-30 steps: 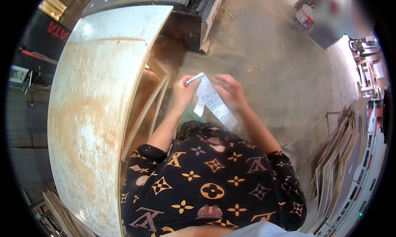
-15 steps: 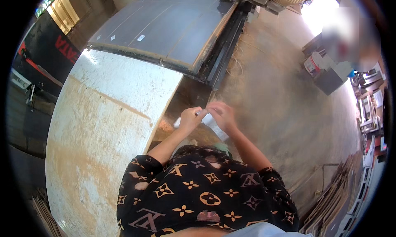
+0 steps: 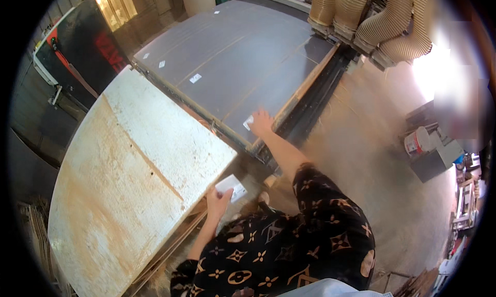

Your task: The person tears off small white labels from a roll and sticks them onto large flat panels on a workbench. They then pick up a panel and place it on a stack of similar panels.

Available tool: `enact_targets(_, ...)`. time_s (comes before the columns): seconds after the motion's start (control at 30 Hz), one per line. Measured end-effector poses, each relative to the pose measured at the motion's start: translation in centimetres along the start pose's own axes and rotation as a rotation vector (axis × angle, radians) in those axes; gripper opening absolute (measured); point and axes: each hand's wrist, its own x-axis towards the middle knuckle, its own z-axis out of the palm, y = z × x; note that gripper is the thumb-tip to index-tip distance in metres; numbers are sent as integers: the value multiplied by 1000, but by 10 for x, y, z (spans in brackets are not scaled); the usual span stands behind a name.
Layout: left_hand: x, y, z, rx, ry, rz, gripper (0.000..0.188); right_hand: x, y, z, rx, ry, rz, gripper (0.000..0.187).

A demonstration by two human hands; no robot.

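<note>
My left hand (image 3: 217,205) pinches a white sheet of labels (image 3: 232,187) with dark print, thumb on top, beside the corner of the white board. Stretched out ahead, my right hand (image 3: 262,123) is over the near right corner of a large grey panel (image 3: 243,41). A small white label (image 3: 248,122) shows at its fingertips, against the panel's surface; the fingers are slightly blurred. Farther left on the panel lie several similar labels, one of them a printed label (image 3: 195,78) near its front edge.
A worn white board (image 3: 155,157), dusted brown, fills the left. Ribbed hoses (image 3: 395,23) hang at the back right. A dark rail (image 3: 315,98) runs along the panel's right edge. A white bucket (image 3: 416,142) stands by a grey box (image 3: 436,162) on the dusty floor.
My hands were together in front of me at the white labels. They have parted: the right has reached forward onto the grey panel with a label, the left keeps the sheet. The view has shifted.
</note>
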Motion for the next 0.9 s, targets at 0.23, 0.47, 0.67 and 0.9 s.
enact_targets(0.23,6,30,15,-75,87,15,18,-16,17,15,-233,42,-361,69)
enact_targets(0.47,22,80,21,56,-111,278,34,-89,9,-53,718,-385,-286,42)
enact_targets(0.67,16,83,34,118,-281,432,41,-222,12,-96,1172,-214,-30,42)
enact_targets(0.9,-13,85,92,-44,-656,489,35,-327,16,-116,1269,-3,326,22)
